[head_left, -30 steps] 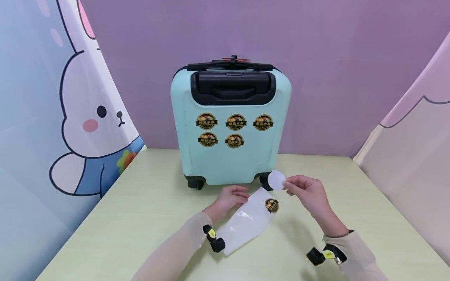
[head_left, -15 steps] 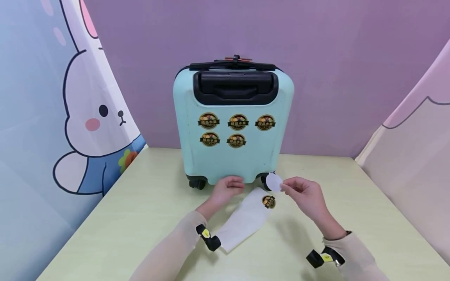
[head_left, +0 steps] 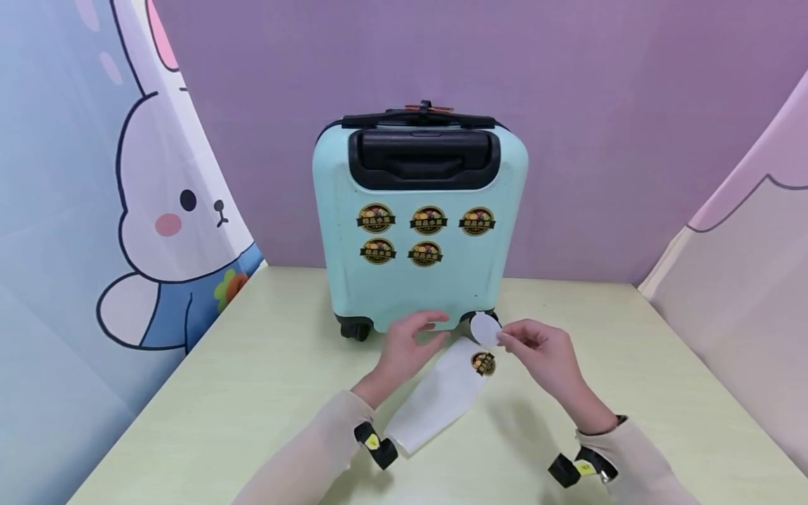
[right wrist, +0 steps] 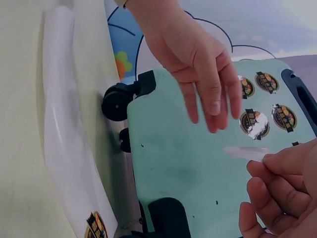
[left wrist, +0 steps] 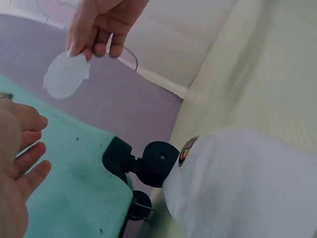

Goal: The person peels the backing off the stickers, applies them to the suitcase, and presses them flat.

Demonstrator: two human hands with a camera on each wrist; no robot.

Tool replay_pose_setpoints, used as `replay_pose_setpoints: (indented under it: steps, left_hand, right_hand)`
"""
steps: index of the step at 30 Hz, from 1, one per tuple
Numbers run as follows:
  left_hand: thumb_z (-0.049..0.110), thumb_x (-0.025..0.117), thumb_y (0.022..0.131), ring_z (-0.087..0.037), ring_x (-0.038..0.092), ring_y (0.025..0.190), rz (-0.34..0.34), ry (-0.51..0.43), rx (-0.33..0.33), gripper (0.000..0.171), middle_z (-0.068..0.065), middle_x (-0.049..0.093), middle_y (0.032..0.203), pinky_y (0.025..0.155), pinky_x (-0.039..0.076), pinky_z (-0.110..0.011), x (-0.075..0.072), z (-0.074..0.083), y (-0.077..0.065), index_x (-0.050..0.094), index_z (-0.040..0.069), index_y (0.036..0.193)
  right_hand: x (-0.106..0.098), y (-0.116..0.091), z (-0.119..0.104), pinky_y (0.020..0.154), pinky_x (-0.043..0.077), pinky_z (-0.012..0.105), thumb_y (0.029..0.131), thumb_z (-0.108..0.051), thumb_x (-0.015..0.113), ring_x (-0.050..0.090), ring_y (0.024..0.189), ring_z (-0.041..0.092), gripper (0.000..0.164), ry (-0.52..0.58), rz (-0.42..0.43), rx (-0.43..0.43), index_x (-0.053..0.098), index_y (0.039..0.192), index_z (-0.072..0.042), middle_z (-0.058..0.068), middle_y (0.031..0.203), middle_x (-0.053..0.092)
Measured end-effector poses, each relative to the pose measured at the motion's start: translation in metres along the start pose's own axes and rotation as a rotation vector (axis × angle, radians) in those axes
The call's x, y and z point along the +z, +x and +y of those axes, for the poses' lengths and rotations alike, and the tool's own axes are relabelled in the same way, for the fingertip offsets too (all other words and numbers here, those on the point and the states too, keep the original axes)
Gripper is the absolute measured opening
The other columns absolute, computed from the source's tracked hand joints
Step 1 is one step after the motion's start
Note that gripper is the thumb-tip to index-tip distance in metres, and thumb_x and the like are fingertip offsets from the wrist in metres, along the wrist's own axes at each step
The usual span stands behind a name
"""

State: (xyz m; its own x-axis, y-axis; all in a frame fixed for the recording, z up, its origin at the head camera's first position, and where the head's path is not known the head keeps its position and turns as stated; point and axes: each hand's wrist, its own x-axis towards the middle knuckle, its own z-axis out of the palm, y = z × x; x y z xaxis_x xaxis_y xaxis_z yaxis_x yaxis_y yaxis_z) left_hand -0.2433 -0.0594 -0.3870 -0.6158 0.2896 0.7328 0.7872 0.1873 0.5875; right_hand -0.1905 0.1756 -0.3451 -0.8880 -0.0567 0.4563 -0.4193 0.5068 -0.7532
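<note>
Between thumb and fingertips, my right hand pinches the edge of a round sticker, its plain white back toward the head camera. My left hand holds nothing; its fingers are spread and relaxed, a little left of the sticker and apart from it. Behind both hands stands an upright mint-green suitcase with several round black-and-gold stickers on its front: three in an upper row and two below, such as this sticker. A white backing sheet lies curved on the table, one sticker on its far right corner.
The suitcase stands on black wheels on the pale table. A purple backdrop hangs behind it. To the left is a cloth with a rabbit print, to the right a pale cloth.
My left hand has moved off the backing sheet, leftward and up, and its fingers have spread. My right hand has brought the round sticker slightly left, toward the left hand.
</note>
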Motion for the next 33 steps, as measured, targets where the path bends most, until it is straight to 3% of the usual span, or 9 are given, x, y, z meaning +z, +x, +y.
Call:
replay_pose_setpoints:
  steps: [3,6,10,14,17,21,24,28,33]
  left_hand:
    - [-0.003,0.078,0.081,-0.027,0.067,0.103,0.026,0.155,0.224,0.031,-0.014,0.071,0.109,0.092,0.054,-0.029,0.002,0.006,0.002,0.070,-0.002,0.110]
    - [-0.001,0.081,0.079,-0.026,0.066,0.108,0.027,0.274,0.399,0.032,-0.012,0.071,0.109,0.098,0.051,-0.028,0.002,0.013,0.005,0.070,0.000,0.109]
    - [0.003,0.083,0.078,-0.026,0.065,0.111,-0.008,0.414,0.578,0.033,-0.010,0.072,0.109,0.102,0.048,-0.029,0.004,0.019,0.008,0.072,0.000,0.109]
    - [0.005,0.083,0.078,-0.024,0.065,0.113,-0.040,0.532,0.700,0.032,-0.009,0.073,0.110,0.104,0.046,-0.029,0.004,0.021,0.009,0.073,0.002,0.108]
    - [0.006,0.082,0.080,-0.023,0.064,0.114,-0.052,0.599,0.761,0.029,-0.009,0.073,0.111,0.106,0.045,-0.029,0.003,0.021,0.009,0.074,0.002,0.108]
    - [0.007,0.074,0.088,-0.022,0.065,0.113,-0.055,0.668,0.818,0.022,-0.008,0.073,0.111,0.106,0.045,-0.030,0.002,0.021,0.009,0.074,0.002,0.110]
    - [0.007,0.063,0.097,-0.021,0.065,0.113,-0.057,0.715,0.856,0.016,-0.006,0.073,0.111,0.105,0.046,-0.032,0.002,0.020,0.009,0.074,0.004,0.109]
    - [0.006,0.050,0.104,-0.021,0.065,0.113,-0.054,0.754,0.895,0.023,-0.005,0.073,0.112,0.105,0.046,-0.034,0.002,0.020,0.010,0.073,0.004,0.108]
    - [0.004,0.053,0.102,-0.022,0.064,0.114,-0.050,0.758,0.901,0.022,-0.005,0.073,0.111,0.105,0.046,-0.035,0.000,0.020,0.010,0.074,0.004,0.108]
  right_hand:
    - [0.001,0.001,-0.001,0.060,0.053,0.023,0.091,-0.008,0.074,0.064,0.068,0.007,0.010,0.086,-0.024,0.063,0.074,0.095,0.001,0.007,0.080,0.073]
    - [0.003,0.003,-0.001,0.066,0.057,0.026,0.092,-0.007,0.072,0.065,0.070,0.009,0.014,0.173,-0.048,0.120,0.073,0.097,0.006,0.007,0.081,0.073]
    - [0.005,0.006,-0.001,0.068,0.058,0.027,0.093,-0.003,0.068,0.066,0.069,0.011,0.017,0.287,-0.073,0.171,0.069,0.100,0.013,0.001,0.078,0.072]
    - [0.006,0.007,-0.001,0.068,0.058,0.026,0.093,0.001,0.066,0.065,0.067,0.010,0.012,0.421,-0.095,0.212,0.069,0.097,0.012,-0.002,0.074,0.069]
    - [0.006,0.007,-0.002,0.067,0.058,0.025,0.093,0.003,0.065,0.064,0.067,0.010,0.008,0.526,-0.114,0.245,0.072,0.091,0.001,-0.001,0.075,0.069]
    - [0.006,0.007,-0.003,0.067,0.058,0.024,0.094,0.004,0.062,0.064,0.068,0.010,0.019,0.653,-0.149,0.296,0.073,0.086,-0.010,0.000,0.077,0.069]
    - [0.006,0.006,-0.003,0.068,0.058,0.024,0.096,0.003,0.060,0.064,0.070,0.010,0.024,0.734,-0.185,0.321,0.074,0.086,-0.013,0.000,0.079,0.069]
    - [0.006,0.006,-0.003,0.070,0.058,0.024,0.098,0.002,0.057,0.064,0.072,0.009,0.028,0.815,-0.242,0.345,0.075,0.086,-0.016,-0.001,0.081,0.070]
    - [0.008,0.007,-0.003,0.074,0.057,0.025,0.100,0.000,0.054,0.064,0.071,0.009,0.030,0.871,-0.284,0.394,0.076,0.086,-0.016,-0.002,0.082,0.071]
